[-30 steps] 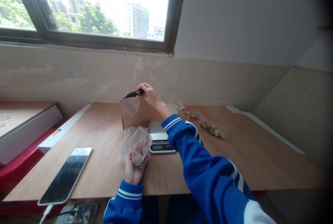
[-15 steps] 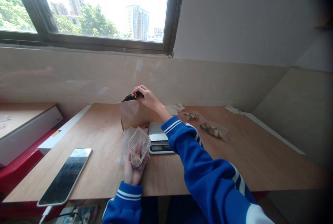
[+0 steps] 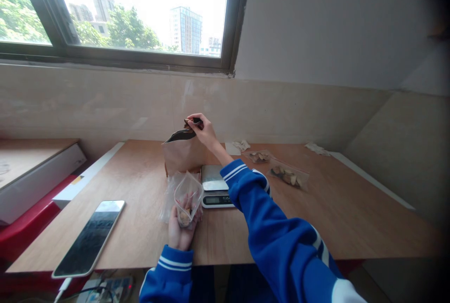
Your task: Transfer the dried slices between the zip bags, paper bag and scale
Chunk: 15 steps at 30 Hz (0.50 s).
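My right hand (image 3: 207, 135) pinches a few dried brown slices (image 3: 189, 123) with dark edges, just above the mouth of a kraft paper bag (image 3: 181, 156). The bag stands upright and its dark mouth gapes. Lower down, my left hand (image 3: 180, 235) cups a clear plastic zip bag (image 3: 189, 188) from below, with its mouth spread toward me. A few pale slices lie at the bottom of that bag. More clear plastic lies flat beneath it. Close by on the right sits a kitchen scale (image 3: 213, 181) with a metal plate, partly covered by my right sleeve.
Two clear bags of slices, a larger one (image 3: 288, 176) and a smaller one (image 3: 258, 156), lie right of the scale. A phone (image 3: 92, 235) with a charging cable rests at the table's front left. White crumpled scraps (image 3: 242, 145) lie near the wall.
My right hand has risen a little and shifted right, lifting the slices out of the paper bag's mouth. My left hand and the plastic bag stay in place.
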Each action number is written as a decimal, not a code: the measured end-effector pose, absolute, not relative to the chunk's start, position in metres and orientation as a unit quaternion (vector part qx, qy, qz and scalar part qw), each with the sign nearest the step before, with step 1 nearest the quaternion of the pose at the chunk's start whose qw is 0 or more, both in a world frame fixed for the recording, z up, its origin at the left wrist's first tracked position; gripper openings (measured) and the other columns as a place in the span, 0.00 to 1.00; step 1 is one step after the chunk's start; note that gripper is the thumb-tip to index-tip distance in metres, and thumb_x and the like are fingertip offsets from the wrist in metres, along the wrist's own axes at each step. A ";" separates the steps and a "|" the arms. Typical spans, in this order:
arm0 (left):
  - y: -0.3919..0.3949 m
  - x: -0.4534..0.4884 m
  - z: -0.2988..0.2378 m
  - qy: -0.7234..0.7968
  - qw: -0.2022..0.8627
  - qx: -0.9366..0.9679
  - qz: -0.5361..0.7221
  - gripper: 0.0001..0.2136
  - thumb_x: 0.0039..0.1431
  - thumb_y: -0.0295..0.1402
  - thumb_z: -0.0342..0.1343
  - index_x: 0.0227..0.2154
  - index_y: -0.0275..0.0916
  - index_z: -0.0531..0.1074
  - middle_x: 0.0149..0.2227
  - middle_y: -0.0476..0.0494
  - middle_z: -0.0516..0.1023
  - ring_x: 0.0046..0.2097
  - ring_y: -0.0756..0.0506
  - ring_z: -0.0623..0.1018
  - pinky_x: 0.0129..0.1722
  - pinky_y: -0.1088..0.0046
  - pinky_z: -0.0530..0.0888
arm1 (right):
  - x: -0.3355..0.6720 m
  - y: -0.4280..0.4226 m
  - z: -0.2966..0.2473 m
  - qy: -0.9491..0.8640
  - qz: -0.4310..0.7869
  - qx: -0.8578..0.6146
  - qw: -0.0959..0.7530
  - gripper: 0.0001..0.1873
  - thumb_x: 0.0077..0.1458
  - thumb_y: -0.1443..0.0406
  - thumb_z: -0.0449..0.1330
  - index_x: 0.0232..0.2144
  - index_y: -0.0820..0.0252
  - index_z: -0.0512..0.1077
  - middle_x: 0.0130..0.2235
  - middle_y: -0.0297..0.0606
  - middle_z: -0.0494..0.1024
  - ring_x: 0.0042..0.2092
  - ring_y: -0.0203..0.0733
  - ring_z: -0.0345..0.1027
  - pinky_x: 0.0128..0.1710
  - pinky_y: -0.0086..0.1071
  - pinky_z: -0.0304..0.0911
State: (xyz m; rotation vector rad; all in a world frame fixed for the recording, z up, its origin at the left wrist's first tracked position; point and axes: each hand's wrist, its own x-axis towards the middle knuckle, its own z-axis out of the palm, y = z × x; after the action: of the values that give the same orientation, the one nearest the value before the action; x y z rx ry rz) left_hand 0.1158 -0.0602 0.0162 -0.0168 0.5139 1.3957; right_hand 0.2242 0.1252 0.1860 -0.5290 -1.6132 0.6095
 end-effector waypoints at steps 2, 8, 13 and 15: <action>-0.060 0.116 0.017 0.235 0.735 -0.005 0.636 0.15 0.63 0.32 0.45 0.50 0.37 0.68 0.43 0.38 0.79 0.35 0.43 0.80 0.26 0.69 0.77 | 0.224 0.124 0.186 -0.675 0.294 -0.228 0.638 0.19 0.53 0.49 0.56 0.39 0.56 0.68 0.37 0.36 0.75 0.37 0.37 0.72 0.38 0.29 0.69; -0.059 0.115 0.013 0.229 0.743 -0.003 0.629 0.14 0.62 0.32 0.45 0.46 0.37 0.71 0.43 0.39 0.79 0.35 0.43 0.80 0.26 0.70 0.77 | 0.227 0.122 0.188 -0.698 0.266 -0.244 0.619 0.19 0.52 0.48 0.56 0.36 0.56 0.69 0.38 0.35 0.76 0.38 0.37 0.72 0.40 0.30 0.68; -0.058 0.114 0.009 0.213 0.748 0.002 0.628 0.15 0.62 0.32 0.45 0.49 0.39 0.69 0.45 0.39 0.78 0.37 0.42 0.80 0.28 0.70 0.77 | 0.220 0.125 0.195 -0.732 0.171 -0.326 0.573 0.12 0.56 0.54 0.55 0.33 0.56 0.68 0.35 0.35 0.74 0.36 0.38 0.70 0.41 0.32 0.66; -0.058 0.113 0.009 0.209 0.749 0.000 0.629 0.16 0.62 0.31 0.45 0.51 0.40 0.68 0.45 0.38 0.78 0.37 0.43 0.80 0.28 0.69 0.77 | 0.216 0.124 0.196 -0.730 0.133 -0.363 0.563 0.09 0.57 0.58 0.55 0.34 0.57 0.67 0.36 0.38 0.73 0.39 0.40 0.69 0.43 0.33 0.64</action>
State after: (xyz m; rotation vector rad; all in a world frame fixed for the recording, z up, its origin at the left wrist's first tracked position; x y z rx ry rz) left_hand 0.1132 -0.0582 0.0092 0.0009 0.4579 1.3740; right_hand 0.2156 0.1243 0.1963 -0.8536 -1.7187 0.3134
